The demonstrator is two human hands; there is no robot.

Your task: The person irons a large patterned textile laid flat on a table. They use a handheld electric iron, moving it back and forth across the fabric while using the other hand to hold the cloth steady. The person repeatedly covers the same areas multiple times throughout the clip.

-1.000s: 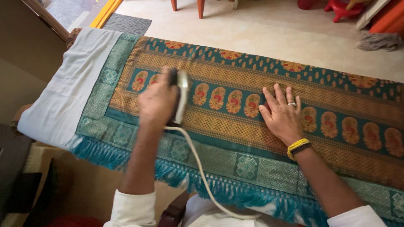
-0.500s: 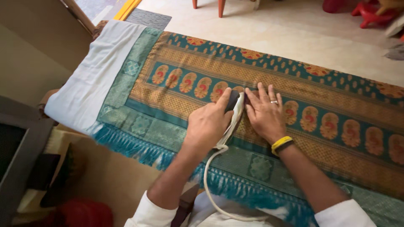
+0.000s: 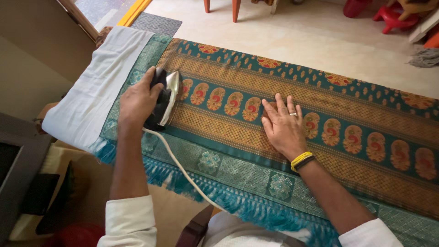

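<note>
Teal and gold woven cloth with a row of red and orange paisley motifs and a blue fringed edge (image 3: 320, 114) lies spread flat over a padded board covered with a white sheet (image 3: 91, 91), running from the left end of the board off to the right edge of the head view.

Compared with half a second ago, the black-handled electric iron with a shiny metal sole (image 3: 163, 98) has travelled leftward along the cloth: it was then just beside the flat hand near the middle, and now sits close to the cloth's left end, near the white sheet. A second ago it was also toward the left, so the iron is passing back and forth over the same stretch, and this section looks smooth and uncreased.

The left hand (image 3: 137, 103) is wrapped closed round the iron's handle, fingers curled over the top. Its pale cord (image 3: 183, 169) trails from the rear of the iron across the fringe toward the person's body.

The right hand (image 3: 284, 126), wearing a ring and yellow and dark wristbands, rests open and flat, fingers spread, palm pressing on the paisley band; it grips nothing and has barely shifted.

Beyond the board are a pale tiled floor (image 3: 320, 36), wooden chair legs and red plastic items
</note>
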